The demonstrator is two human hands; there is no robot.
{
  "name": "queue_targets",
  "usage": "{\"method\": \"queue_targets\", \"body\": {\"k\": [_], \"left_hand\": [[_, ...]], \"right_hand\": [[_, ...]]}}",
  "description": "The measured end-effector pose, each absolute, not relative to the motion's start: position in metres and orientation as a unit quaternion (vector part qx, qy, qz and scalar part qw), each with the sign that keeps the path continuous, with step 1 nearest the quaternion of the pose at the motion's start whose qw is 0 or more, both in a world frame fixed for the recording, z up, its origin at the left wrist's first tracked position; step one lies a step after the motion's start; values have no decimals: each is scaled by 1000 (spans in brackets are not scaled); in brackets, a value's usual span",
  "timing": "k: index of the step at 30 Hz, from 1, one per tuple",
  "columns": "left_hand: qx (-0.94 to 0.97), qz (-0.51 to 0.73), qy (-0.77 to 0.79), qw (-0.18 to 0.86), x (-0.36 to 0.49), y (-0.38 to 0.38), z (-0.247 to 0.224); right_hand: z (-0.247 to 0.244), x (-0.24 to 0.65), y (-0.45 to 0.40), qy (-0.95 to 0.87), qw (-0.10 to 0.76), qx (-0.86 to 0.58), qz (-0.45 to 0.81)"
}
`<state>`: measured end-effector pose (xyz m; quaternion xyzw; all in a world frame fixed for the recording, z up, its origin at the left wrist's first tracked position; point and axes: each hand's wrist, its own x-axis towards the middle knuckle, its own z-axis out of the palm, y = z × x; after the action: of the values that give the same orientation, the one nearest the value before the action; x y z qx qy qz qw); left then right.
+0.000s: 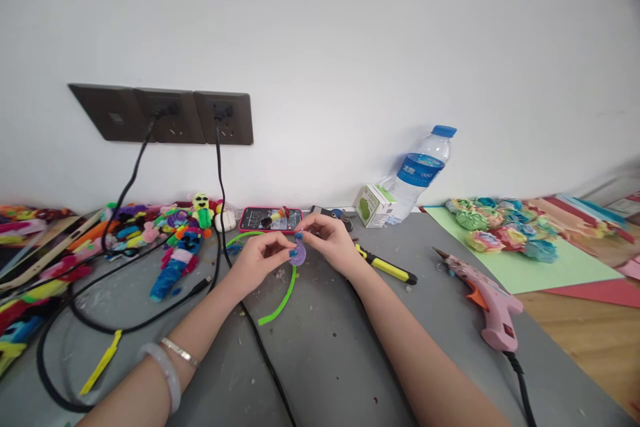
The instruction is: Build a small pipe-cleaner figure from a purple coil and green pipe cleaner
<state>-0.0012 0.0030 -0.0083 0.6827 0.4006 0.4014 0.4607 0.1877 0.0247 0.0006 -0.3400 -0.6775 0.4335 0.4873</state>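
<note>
A small purple pipe-cleaner coil (pixel 299 254) is held up over the middle of the grey table. My left hand (pixel 260 260) pinches its left side between thumb and fingertips. At its upper right, my right hand (pixel 330 242) is closed in a pinch on the coil's edge, though the exact contact is partly hidden by the fingers. A bright green pipe cleaner (pixel 281 307) curves beneath and behind both hands. Just behind them lies a phone (pixel 250 220) in a red case, its screen lit and a small dark-and-yellow item on it.
Yellow-black pliers (pixel 387 267) lie right of my right hand; farther right is a pink glue gun (pixel 493 300). A juice carton (pixel 373 207) and tilted water bottle (pixel 420 173) stand by the wall. Black cables (pixel 220 173) and colourful pipe-cleaner figures (pixel 183 247) occupy the left.
</note>
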Motion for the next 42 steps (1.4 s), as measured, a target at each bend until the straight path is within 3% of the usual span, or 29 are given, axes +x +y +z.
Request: {"method": "queue_targets", "body": {"k": [42], "left_hand": [[696,395,394,452,0,3,-7]], "right_hand": [[-1,188,25,-681,463,-333,459]]}}
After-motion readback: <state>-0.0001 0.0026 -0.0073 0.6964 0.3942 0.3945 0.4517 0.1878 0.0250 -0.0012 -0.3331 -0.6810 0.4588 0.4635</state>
